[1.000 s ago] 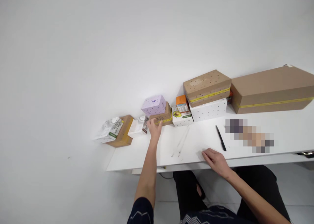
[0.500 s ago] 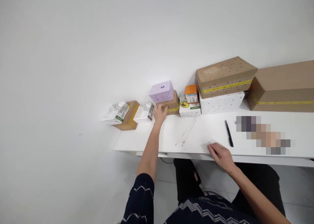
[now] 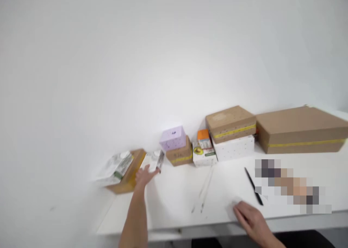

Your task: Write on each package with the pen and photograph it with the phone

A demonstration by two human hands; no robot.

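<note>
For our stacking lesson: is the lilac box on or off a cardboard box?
On: the lilac box sits on a cardboard box, covering part of its top.

No text can be read (print (image 3: 160, 162) on the small white box (image 3: 149, 160) is blurred).

Left hand (image 3: 146, 176) now at white carton (image 3: 155, 159)

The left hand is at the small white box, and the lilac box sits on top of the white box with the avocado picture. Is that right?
Not quite: the head view shows the lilac box sitting on a small brown box instead. The left hand is indeed at the small white box.
</note>
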